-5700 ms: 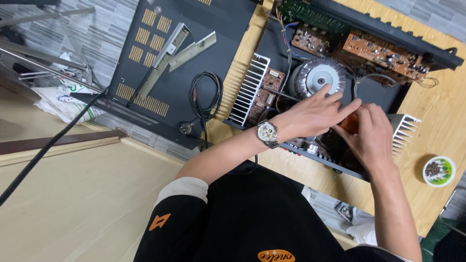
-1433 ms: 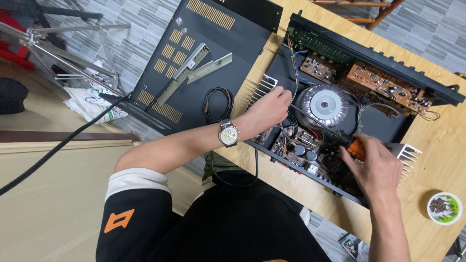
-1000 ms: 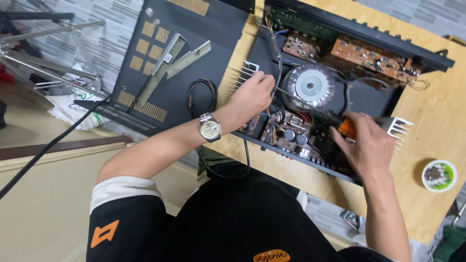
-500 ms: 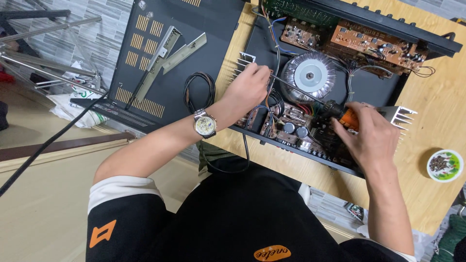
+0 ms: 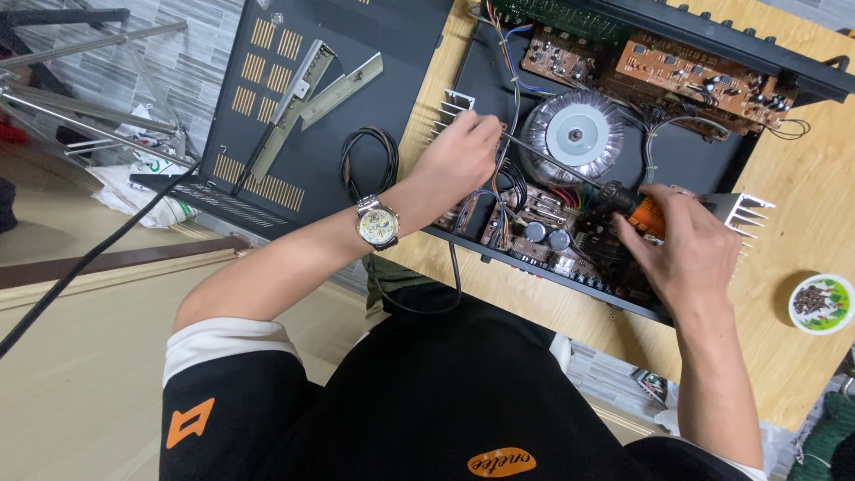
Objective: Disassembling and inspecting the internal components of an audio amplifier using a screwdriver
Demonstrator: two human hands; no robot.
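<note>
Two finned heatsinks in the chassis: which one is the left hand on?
The silver finned heatsink at the chassis's left edge, under the left hand's fingertips. The other finned heatsink lies beside the right hand.

Wooden table (image 5: pixel 806 191) under open amplifier (image 5: pixel 677 160), bowl (image 5: pixel 820 303)

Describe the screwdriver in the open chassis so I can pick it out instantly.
Start at the open black chassis on the wooden table, with the round silver transformer at its centre. The screwdriver lies slanted just below that transformer, its thin shaft running from the left hand to the right hand. Its orange-and-black handle is the only bright orange thing there.
</note>
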